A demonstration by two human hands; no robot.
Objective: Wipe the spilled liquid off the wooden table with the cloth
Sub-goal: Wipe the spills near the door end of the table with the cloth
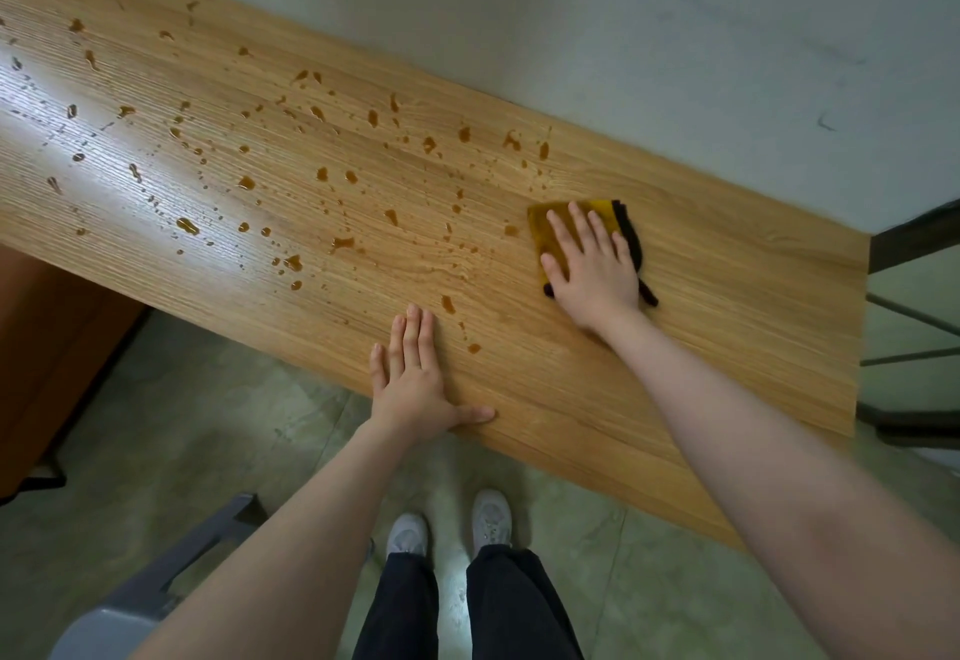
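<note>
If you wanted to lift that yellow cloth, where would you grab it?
Probably the dark edge of the cloth, coming from the right. The cloth lies flat under the right hand, and that edge sticks out past the fingers.

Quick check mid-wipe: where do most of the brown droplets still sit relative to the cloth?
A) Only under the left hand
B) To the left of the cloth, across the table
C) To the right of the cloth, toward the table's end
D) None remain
B: the droplets are scattered across the wooden table left of the yellow cloth under the right hand, while the wood to its right looks dry.
</note>
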